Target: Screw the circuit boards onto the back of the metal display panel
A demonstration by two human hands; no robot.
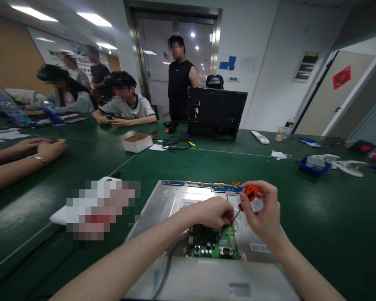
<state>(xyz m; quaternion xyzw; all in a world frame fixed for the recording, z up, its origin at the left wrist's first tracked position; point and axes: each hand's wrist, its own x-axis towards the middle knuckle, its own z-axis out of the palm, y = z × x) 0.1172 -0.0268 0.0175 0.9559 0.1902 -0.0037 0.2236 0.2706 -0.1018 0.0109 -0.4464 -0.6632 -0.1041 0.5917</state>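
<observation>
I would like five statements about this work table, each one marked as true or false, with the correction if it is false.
1. The right hand holds an orange screwdriver. True.
2. The screwdriver points up at the ceiling. False: it points down toward the green board.
3. The left hand is at the green board. True.
4. The white box stands to the right of the black screen. False: the white box is left of the black screen.
5. A grey cable lies over the metal panel. True.

Circuit board (228,242) on metal panel (153,225); open box (138,144) behind, left; tray (315,166) right.
</observation>
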